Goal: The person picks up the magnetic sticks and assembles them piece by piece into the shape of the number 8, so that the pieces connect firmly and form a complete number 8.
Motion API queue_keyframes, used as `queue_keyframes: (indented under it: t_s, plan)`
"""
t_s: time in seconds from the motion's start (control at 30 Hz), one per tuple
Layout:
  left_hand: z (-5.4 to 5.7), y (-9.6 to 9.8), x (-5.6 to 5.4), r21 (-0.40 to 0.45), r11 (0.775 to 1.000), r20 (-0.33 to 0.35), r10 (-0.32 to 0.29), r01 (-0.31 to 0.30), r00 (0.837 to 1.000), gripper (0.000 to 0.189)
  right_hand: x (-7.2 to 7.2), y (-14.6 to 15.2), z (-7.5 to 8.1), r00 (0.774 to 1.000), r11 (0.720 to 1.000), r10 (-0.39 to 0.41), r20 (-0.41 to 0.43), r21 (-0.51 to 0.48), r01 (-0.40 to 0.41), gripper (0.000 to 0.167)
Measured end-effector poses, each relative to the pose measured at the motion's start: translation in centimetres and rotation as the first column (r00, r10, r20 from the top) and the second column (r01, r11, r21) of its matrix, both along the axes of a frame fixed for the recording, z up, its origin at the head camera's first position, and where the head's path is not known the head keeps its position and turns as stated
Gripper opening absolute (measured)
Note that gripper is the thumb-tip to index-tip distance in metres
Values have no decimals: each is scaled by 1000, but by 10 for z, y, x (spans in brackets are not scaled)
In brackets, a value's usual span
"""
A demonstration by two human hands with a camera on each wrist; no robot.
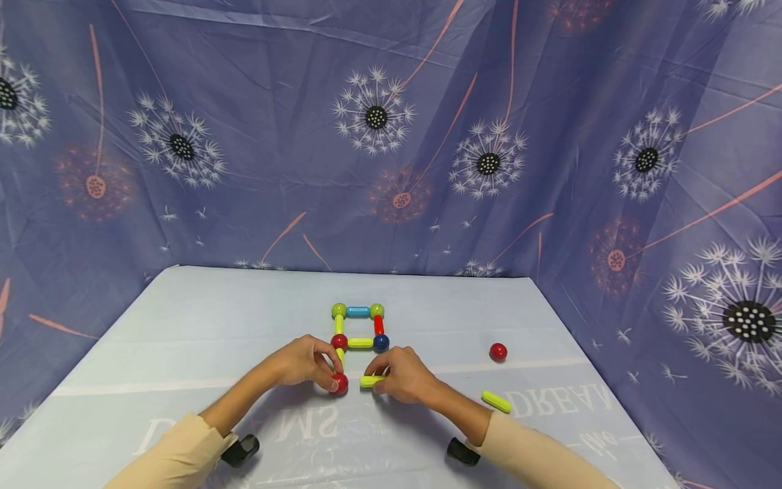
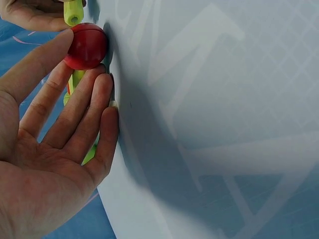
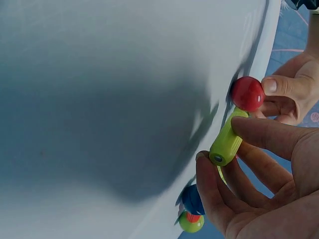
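Note:
My left hand (image 1: 302,361) pinches a shiny red ball (image 1: 339,384) between thumb and fingers at the table. A yellow-green rod (image 1: 340,357) runs from that ball to another red ball (image 1: 339,341), a corner of a square of balls and rods. Its other corners are two green balls and a dark blue ball (image 1: 381,343). Facing the left hand, my right hand (image 1: 406,375) pinches a ribbed yellow-green rod (image 3: 227,142), one end pointing at the held ball. In the head view a small gap parts them. The left fingers partly hide the connecting rod.
To the right on the pale table (image 1: 208,326) lie a loose red ball (image 1: 498,352) and, nearer me, a loose yellow-green rod (image 1: 496,401). A purple dandelion-print curtain (image 1: 275,136) hangs behind the table and along its sides.

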State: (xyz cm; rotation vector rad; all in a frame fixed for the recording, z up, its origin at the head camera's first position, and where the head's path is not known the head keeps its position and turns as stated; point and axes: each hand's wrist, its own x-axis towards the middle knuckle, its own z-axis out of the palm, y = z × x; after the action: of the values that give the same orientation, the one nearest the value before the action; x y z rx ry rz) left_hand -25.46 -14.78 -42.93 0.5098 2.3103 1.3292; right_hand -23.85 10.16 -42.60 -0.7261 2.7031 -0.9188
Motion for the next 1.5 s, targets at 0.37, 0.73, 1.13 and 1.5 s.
queue_keyframes:
  t_s: [0.37, 0.73, 1.13, 1.5]
  plan:
    - [-1, 0, -1, 2, 1000, -5, -1, 1, 1000, 23, 1, -12, -2, 1000, 1000, 4, -7, 8, -4, 18]
    - [-1, 0, 0, -1, 1000, -7, 4, -4, 1000, 24, -2, -15, -4, 1000, 1000, -3, -22, 23, 3, 18]
    - [0, 1, 0, -1, 1000, -12, -1, 1, 1000, 23, -1, -19, -1, 1000, 1000, 15, -22, 20, -15, 18]
    - [0, 1, 1, -9, 1000, -6, 3, -3, 1000, 23, -1, -18, -4, 1000, 1000, 4, -12, 16, -4, 19]
